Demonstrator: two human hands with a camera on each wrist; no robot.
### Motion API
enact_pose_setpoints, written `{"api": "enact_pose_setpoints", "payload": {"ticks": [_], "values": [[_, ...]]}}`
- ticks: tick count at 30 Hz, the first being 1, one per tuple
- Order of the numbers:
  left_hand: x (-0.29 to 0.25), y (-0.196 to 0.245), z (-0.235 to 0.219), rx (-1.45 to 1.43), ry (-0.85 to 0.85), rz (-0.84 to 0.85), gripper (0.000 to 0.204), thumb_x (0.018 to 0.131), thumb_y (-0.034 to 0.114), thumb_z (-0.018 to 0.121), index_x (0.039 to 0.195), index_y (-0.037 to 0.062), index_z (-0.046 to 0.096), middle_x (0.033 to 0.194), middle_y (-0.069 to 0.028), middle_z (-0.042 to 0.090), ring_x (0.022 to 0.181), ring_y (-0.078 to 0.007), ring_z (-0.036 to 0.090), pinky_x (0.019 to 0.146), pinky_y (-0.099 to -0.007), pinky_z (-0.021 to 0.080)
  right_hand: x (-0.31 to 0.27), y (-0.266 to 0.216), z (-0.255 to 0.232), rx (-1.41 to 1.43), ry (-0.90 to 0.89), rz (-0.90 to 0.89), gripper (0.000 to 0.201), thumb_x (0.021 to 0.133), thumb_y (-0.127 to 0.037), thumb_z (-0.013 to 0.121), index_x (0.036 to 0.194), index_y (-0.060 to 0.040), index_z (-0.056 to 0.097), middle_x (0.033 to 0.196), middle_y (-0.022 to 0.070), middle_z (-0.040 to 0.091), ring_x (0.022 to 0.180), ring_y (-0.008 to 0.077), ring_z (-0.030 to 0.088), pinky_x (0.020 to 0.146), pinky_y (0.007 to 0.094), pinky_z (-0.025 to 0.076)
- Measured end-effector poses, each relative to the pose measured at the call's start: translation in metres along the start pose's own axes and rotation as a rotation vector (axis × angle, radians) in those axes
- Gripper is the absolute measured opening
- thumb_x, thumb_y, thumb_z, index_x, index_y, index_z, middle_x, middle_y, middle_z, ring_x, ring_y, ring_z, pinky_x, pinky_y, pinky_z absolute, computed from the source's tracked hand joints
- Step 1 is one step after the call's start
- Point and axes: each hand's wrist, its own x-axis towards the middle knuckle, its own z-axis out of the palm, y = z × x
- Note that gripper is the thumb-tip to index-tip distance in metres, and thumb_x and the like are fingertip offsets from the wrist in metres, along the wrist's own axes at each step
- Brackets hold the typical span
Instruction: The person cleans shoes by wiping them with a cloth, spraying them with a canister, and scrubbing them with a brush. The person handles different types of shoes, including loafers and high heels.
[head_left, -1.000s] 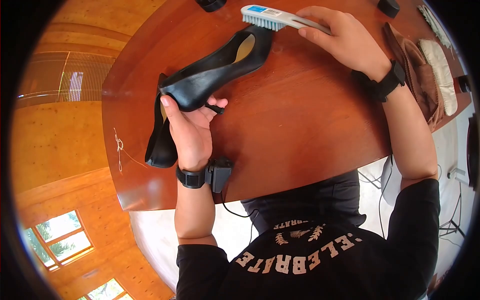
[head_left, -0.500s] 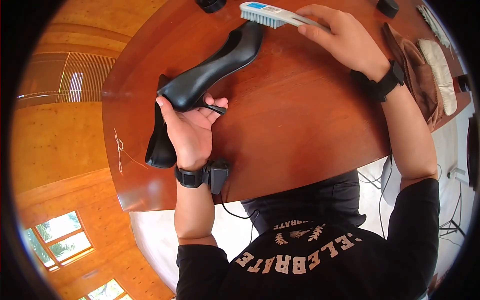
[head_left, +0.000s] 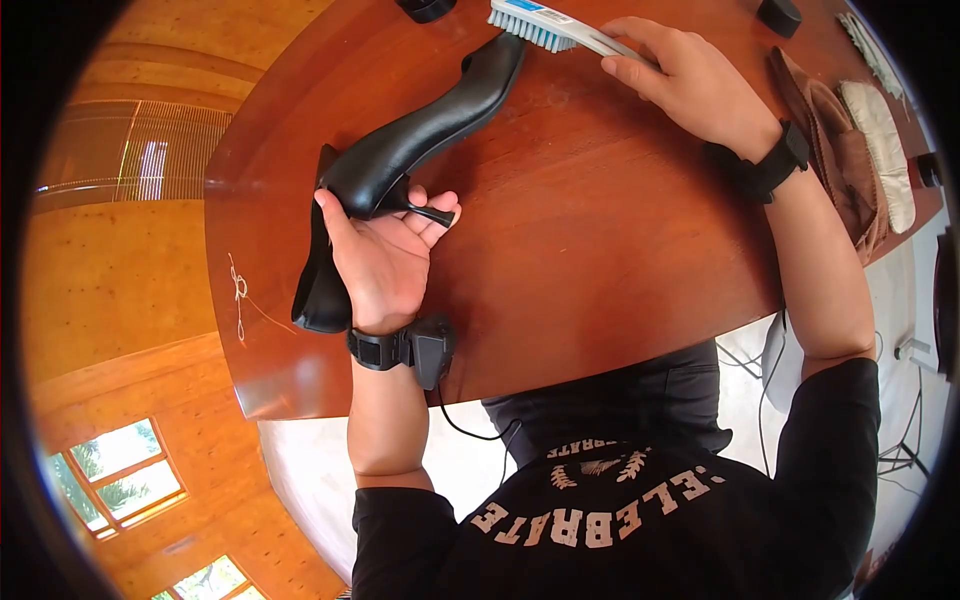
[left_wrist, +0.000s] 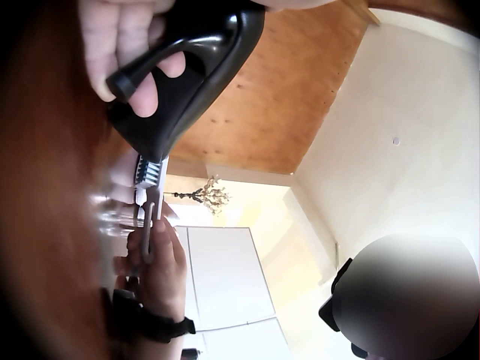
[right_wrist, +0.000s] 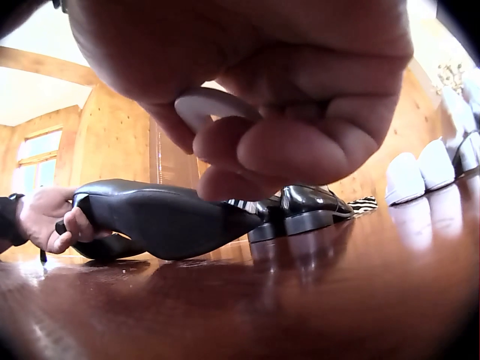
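A black high-heeled pump (head_left: pixel 425 130) lies in my left hand (head_left: pixel 385 265), thumb at the back of the shoe and fingers behind its thin heel (left_wrist: pixel 146 67). Its pointed toe reaches away from me over the brown table (head_left: pixel 600 220). The handle of a white brush with pale blue bristles (head_left: pixel 535 28) is gripped by my right hand (head_left: pixel 700 85); the bristles are right at the toe. In the right wrist view the fingers (right_wrist: pixel 296 150) curl round the brush handle (right_wrist: pixel 199 109). Another black pump (head_left: pixel 322 295) rests beside my left hand, partly hidden.
A brown cloth (head_left: pixel 825 150) and a cream pad (head_left: pixel 878 155) lie at the right. Thin string (head_left: pixel 240 290) lies near the left edge. Shiny black shoes (right_wrist: pixel 311 210) and white shoes (right_wrist: pixel 420 176) stand farther back in the right wrist view.
The pump has rolled in my left hand, so its opening has turned out of sight and the heel shows more. The brush has shifted slightly, staying by the toe.
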Motion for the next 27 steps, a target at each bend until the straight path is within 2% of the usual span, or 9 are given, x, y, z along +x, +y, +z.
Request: {"api": "enact_pose_setpoints", "payload": {"ticks": [1, 4, 7, 10, 14, 17, 20, 23, 27], "values": [[0.0, 0.0, -0.001, -0.013, -0.008, -0.018, 0.075, 0.101, 0.07, 0.034, 0.133, 0.0047, 0.053, 0.094, -0.012, 0.06, 0.098, -0.035, 0.065, 0.099, -0.0524, 0.049, 0.0, 0.001, -0.001, -0.004, -0.013, 0.002, 0.042, 0.099, -0.039, 0.061, 0.118, -0.0026, 0.067, 0.086, 0.0191, 0.069, 0.08, 0.0369, 0.066, 0.074, 0.0441, 0.051], [0.001, 0.0, -0.005, -0.054, -0.042, -0.055, 0.076, 0.101, 0.071, 0.033, 0.132, 0.0044, 0.054, 0.096, -0.012, 0.06, 0.1, -0.0344, 0.064, 0.102, -0.0518, 0.048, -0.001, 0.01, 0.007, 0.004, 0.022, -0.141, 0.04, 0.099, -0.027, 0.062, 0.129, -0.0028, 0.06, 0.076, 0.014, 0.063, 0.068, 0.0262, 0.06, 0.065, 0.0371, 0.046], [0.002, 0.0, -0.007, -0.1, -0.059, -0.081, 0.076, 0.101, 0.071, 0.033, 0.132, 0.0043, 0.055, 0.097, -0.0119, 0.06, 0.102, -0.0341, 0.064, 0.103, -0.0515, 0.047, -0.002, 0.007, 0.009, 0.133, -0.018, -0.223, 0.041, 0.096, -0.024, 0.065, 0.13, -0.0026, 0.058, 0.086, 0.0171, 0.067, 0.075, 0.0291, 0.063, 0.071, 0.0368, 0.049], [0.002, 0.0, -0.007, -0.104, -0.076, -0.089, 0.076, 0.102, 0.07, 0.032, 0.132, 0.0042, 0.055, 0.097, -0.0117, 0.06, 0.103, -0.034, 0.064, 0.105, -0.0517, 0.046, -0.004, 0.001, 0.008, 0.223, -0.061, -0.325, 0.037, 0.094, -0.028, 0.066, 0.124, -0.0053, 0.063, 0.094, 0.0195, 0.071, 0.089, 0.0392, 0.068, 0.08, 0.0431, 0.053], [0.002, 0.0, -0.006, -0.113, -0.092, -0.092, 0.076, 0.102, 0.07, 0.032, 0.132, 0.0032, 0.054, 0.098, -0.0119, 0.06, 0.105, -0.0341, 0.063, 0.106, -0.0518, 0.046, -0.002, 0.007, 0.01, 0.072, -0.01, -0.203, 0.037, 0.094, -0.028, 0.065, 0.122, -0.0044, 0.064, 0.093, 0.0202, 0.07, 0.089, 0.0391, 0.068, 0.08, 0.0445, 0.052], [0.002, 0.0, -0.005, -0.113, -0.099, -0.088, 0.077, 0.102, 0.07, 0.032, 0.132, 0.0027, 0.054, 0.099, -0.0121, 0.06, 0.106, -0.0342, 0.063, 0.107, -0.0518, 0.045, 0.0, 0.006, 0.002, -0.055, -0.024, -0.012, 0.036, 0.095, -0.032, 0.062, 0.115, -0.0025, 0.066, 0.087, 0.02, 0.069, 0.084, 0.0388, 0.067, 0.077, 0.046, 0.051], [0.003, 0.0, -0.007, -0.12, -0.103, -0.095, 0.077, 0.102, 0.07, 0.032, 0.133, 0.0025, 0.054, 0.1, -0.0122, 0.06, 0.106, -0.0343, 0.063, 0.108, -0.0517, 0.045, 0.001, 0.007, 0.003, -0.054, -0.045, 0.077, 0.038, 0.097, -0.037, 0.059, 0.106, -0.0008, 0.068, 0.079, 0.0194, 0.066, 0.077, 0.0379, 0.065, 0.073, 0.0464, 0.049], [0.003, 0.0, -0.008, -0.12, -0.093, -0.097, 0.077, 0.102, 0.07, 0.032, 0.133, 0.0025, 0.054, 0.1, -0.0122, 0.06, 0.106, -0.0345, 0.063, 0.108, -0.0516, 0.045, 0.001, 0.007, 0.005, 0.008, -0.106, 0.121, 0.04, 0.097, -0.038, 0.058, 0.102, -0.0001, 0.068, 0.076, 0.0194, 0.063, 0.073, 0.0372, 0.062, 0.07, 0.0454, 0.048], [0.002, 0.0, -0.007, -0.123, -0.092, -0.097, 0.078, 0.102, 0.07, 0.032, 0.133, 0.0024, 0.053, 0.1, -0.0123, 0.06, 0.107, -0.0349, 0.063, 0.108, -0.0519, 0.044, -0.002, 0.0, 0.001, 0.085, -0.158, -0.045, 0.036, 0.096, -0.034, 0.062, 0.106, -0.0003, 0.066, 0.077, 0.0193, 0.063, 0.072, 0.0372, 0.062, 0.07, 0.0446, 0.048]]}}
